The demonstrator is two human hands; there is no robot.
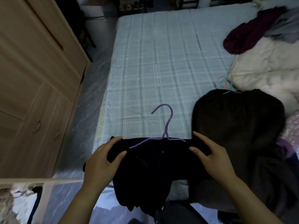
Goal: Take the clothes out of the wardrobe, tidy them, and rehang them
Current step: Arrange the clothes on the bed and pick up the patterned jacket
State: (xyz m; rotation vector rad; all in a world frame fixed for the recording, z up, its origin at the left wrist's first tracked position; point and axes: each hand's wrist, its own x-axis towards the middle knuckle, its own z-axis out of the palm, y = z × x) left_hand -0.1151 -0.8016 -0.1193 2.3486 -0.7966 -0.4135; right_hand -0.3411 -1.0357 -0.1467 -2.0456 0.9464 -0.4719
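Both grips are closed on a black garment (145, 167) at the near edge of a bed (153, 62): the left hand (100, 160) is clamped on the garment's left shoulder, thumb on top and fingers wrapped over the upper edge, while the right hand (212, 156) is clamped on the right shoulder in the same manner. The garment is stretched between the two hands, its top edge level and its body draped down over the bed's edge toward the wearer of the camera. A purple hanger (163, 126) is threaded into the garment's neckline, midway between the hands; its hook is seen pointing away over the checked pale-blue sheet, and part of its left arm is exposed on the dark cloth. Just beside the right hand, a dark brown garment (239, 123) is spread on the bed, with thin coloured hangers (226, 86) at its far edge. Farther off, a cream quilt (265, 68) and a dark purple cloth (249, 34) are piled. A wooden wardrobe (32, 70) is seen closed at left.
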